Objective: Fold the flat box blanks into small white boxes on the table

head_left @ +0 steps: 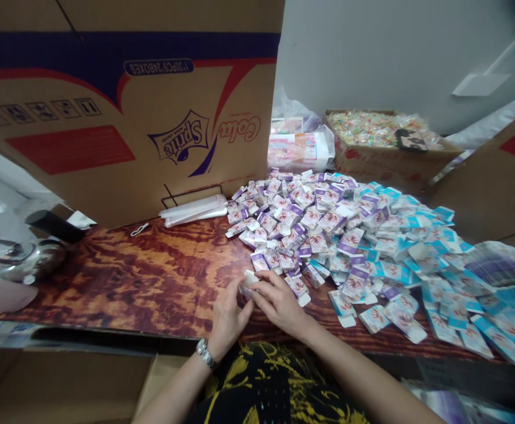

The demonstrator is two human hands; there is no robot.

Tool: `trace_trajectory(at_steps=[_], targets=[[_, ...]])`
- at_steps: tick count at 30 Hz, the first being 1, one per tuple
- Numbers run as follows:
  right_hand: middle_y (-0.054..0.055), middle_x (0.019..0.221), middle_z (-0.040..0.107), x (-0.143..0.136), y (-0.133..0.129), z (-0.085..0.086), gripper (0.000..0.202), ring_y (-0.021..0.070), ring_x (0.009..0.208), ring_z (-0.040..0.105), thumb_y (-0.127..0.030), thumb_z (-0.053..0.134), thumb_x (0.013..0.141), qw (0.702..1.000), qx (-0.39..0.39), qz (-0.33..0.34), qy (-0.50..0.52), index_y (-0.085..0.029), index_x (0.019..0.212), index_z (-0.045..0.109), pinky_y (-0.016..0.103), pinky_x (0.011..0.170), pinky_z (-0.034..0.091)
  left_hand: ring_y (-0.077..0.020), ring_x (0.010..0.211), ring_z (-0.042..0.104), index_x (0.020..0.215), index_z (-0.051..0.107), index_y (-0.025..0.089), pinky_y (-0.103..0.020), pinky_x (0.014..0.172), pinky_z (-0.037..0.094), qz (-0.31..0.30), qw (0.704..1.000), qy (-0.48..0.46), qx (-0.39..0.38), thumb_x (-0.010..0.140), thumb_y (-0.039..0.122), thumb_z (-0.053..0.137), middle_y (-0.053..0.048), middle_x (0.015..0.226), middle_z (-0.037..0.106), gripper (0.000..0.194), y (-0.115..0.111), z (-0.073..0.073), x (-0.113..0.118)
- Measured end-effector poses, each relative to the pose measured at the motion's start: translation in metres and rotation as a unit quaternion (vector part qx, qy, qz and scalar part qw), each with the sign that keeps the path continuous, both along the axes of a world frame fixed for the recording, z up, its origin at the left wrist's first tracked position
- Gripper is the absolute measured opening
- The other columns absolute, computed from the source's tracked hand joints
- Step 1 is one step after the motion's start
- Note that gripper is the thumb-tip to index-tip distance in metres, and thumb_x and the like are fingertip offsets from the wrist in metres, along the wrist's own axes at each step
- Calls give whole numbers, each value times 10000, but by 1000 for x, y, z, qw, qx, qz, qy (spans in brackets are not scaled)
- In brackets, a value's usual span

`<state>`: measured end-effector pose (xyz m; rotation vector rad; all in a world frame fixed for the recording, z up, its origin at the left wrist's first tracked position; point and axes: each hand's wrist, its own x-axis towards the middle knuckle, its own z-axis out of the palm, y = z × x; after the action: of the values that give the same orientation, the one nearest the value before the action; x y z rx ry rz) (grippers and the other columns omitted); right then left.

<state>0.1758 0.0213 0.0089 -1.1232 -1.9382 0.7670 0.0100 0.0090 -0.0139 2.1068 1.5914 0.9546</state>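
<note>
Both hands meet near the front edge of the red-brown table (142, 277). My left hand (229, 313), with a metal watch on its wrist, has its fingers closed around a small box (249, 280) with a white flap. From the right, my right hand (276, 299) pinches the same box with thumb and fingers. Fingers cover most of the box. Just beyond and to the right lies a wide heap of small printed boxes, purple and white ones (316, 218) on the left and blue and white ones (416, 253) on the right.
A large carton (142, 129) stands at the back left. Clear plastic sleeves (195, 211) lie at its foot. At the back right is a carton of wrapped sweets (389, 156). A metal kettle (36, 262) sits far left, and flat unfolded boxes (499, 265) lie far right.
</note>
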Motion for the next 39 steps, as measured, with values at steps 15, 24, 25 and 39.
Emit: trace_trajectory(at_steps=[15,24,25,39], targets=[[47,858,620,-7,7,25,189,158,781,580,-190,514,832,993,-97,-62,-4,-197,913,684,277,732,449,-226,892,662,1316,277,128,-317,727,544,-13,995,85,48,853,243,474,-156,1108,614,517,-3,0,3],[57,929,669,0,13,14,213,214,871,609,-308,608,794,967,-168,-44,186,-218,973,678,365,818,475,-243,941,646,1358,230,142,-353,757,536,-28,998,54,-18,850,302,505,-167,1159,591,599,1,12,7],[51,936,669,8,22,17,256,203,850,616,-349,592,807,960,-170,-64,211,-222,1022,648,356,788,491,-249,1006,618,1372,211,145,-364,804,522,-34,998,43,-21,850,346,521,-174,1213,555,640,1,14,5],[103,927,640,-12,11,-39,282,223,843,604,-300,512,853,945,-165,-47,-277,-199,1106,584,318,737,430,-310,1059,462,1266,448,124,-456,886,403,16,967,253,-19,786,473,590,-147,1176,527,611,-5,-37,-14]])
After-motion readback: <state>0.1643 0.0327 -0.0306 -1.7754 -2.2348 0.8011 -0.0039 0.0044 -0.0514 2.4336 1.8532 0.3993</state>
